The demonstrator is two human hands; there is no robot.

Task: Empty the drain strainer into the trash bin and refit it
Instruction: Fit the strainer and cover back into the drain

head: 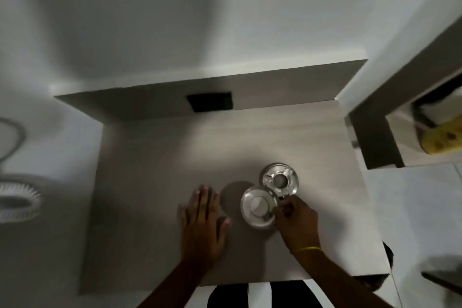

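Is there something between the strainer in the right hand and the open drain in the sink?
Nothing visible. The right hand holds the strainer raised just beside the drain opening, overlapping its near edge. The left hand lies flat on the sink floor, off to the left side.

A white brush (17, 201) with pale bristles lies at the left edge, below a curved grey hose (17, 132). A dark rectangular opening (210, 102) sits in the low back wall. At the right, a yellow object (442, 136) shows, blurred.
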